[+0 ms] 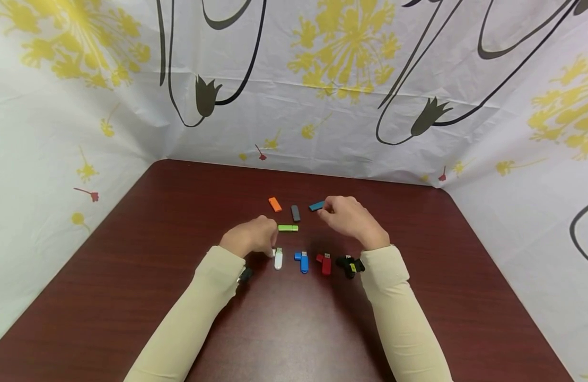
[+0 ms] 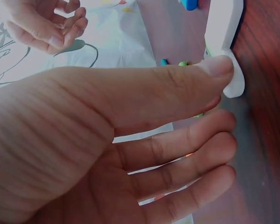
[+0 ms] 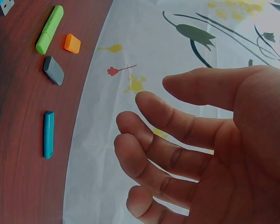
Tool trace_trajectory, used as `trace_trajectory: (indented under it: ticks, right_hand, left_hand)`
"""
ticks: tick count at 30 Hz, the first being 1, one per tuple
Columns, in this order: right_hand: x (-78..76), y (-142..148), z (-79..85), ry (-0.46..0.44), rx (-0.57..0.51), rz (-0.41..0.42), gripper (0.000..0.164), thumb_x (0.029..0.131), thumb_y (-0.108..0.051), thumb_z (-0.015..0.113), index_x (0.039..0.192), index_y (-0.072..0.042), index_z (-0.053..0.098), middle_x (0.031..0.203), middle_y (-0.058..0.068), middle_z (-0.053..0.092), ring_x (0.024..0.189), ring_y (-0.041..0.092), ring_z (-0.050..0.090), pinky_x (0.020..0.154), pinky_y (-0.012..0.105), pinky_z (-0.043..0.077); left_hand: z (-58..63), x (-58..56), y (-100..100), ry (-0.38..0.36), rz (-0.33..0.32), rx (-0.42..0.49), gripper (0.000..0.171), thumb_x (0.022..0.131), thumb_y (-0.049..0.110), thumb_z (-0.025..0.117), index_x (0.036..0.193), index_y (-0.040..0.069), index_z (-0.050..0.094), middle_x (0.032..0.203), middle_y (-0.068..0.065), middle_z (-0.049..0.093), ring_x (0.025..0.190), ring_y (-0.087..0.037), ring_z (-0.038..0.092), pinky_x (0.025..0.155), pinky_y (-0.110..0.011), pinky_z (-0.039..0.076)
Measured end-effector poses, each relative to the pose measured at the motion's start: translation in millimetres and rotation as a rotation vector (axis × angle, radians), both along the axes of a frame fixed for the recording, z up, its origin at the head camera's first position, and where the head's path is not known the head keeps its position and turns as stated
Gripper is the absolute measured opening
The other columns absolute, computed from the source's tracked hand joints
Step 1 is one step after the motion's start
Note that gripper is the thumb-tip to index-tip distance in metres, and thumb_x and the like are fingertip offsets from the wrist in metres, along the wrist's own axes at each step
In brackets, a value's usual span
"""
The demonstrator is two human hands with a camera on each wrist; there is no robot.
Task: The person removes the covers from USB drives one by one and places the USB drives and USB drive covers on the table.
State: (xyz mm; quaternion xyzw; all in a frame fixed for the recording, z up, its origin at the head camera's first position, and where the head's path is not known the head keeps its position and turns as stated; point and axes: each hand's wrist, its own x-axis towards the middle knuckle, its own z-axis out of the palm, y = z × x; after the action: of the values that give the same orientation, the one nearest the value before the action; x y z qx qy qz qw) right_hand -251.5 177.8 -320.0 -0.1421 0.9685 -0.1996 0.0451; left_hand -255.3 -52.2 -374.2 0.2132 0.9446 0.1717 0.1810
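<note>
My left hand (image 1: 253, 236) is at the white USB stick (image 1: 278, 260), its thumb tip right at the small white cap (image 2: 235, 84) beside the stick. The left index finger is mostly hidden behind the thumb, and the other fingers are extended in the left wrist view. My right hand (image 1: 353, 220) hovers near the teal USB stick (image 1: 316, 206), fingers loosely bent with nothing between them. Right of the white stick lie a blue USB stick (image 1: 304, 262), a red USB stick (image 1: 326, 264) and a black one (image 1: 350, 267), each with a cap beside it.
Farther back are an orange USB stick (image 1: 275, 205), a grey one (image 1: 295, 213) and a lime-green one (image 1: 288, 228). All lie on a dark red-brown table (image 1: 179, 185). A patterned white sheet (image 1: 274, 106) rises along the table's back and sides.
</note>
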Motion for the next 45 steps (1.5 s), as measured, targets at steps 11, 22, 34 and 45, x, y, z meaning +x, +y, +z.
trace_trajectory:
  ticks: [11,22,34,45]
  right_hand:
    - [-4.9,-1,-7.9,-0.003,0.002,0.015,0.021,0.097,-0.03,0.055,0.099,-0.01,0.063,0.082,0.006,0.062,0.066,0.018,0.053,0.058,0.034,0.046]
    - [-14.4,-27,-25.9,-0.018,0.026,0.047,0.032,0.095,-0.028,0.059,0.12,-0.008,0.062,0.113,0.01,0.068,0.092,0.021,0.061,0.082,0.046,0.057]
    - [-22.9,-51,-31.4,-0.025,0.037,0.084,0.039,0.095,-0.025,0.058,0.131,-0.009,0.059,0.122,0.012,0.065,0.1,0.021,0.061,0.085,0.046,0.057]
    - [-27.6,-66,-38.6,-0.101,0.064,0.086,0.041,0.095,-0.021,0.059,0.133,-0.006,0.057,0.127,0.014,0.063,0.098,0.023,0.059,0.083,0.043,0.055]
  left_hand:
    - [3.1,-3.2,-3,0.019,0.029,0.029,0.02,0.091,0.024,0.067,0.084,0.005,0.073,0.056,-0.002,0.051,0.052,-0.014,0.05,0.052,-0.025,0.043]
    - [6.5,-9.1,-8,0.072,0.036,0.058,0.021,0.095,0.023,0.06,0.097,0.006,0.074,0.072,-0.006,0.065,0.061,-0.016,0.057,0.057,-0.027,0.047]
    - [13.4,-12.7,-9,0.195,0.036,0.081,0.023,0.097,0.021,0.057,0.103,0.005,0.073,0.084,-0.006,0.069,0.065,-0.016,0.059,0.063,-0.031,0.052]
    - [16.1,-11.6,-10,0.239,0.059,0.088,0.025,0.098,0.022,0.056,0.106,0.006,0.073,0.094,-0.006,0.069,0.072,-0.016,0.061,0.068,-0.033,0.056]
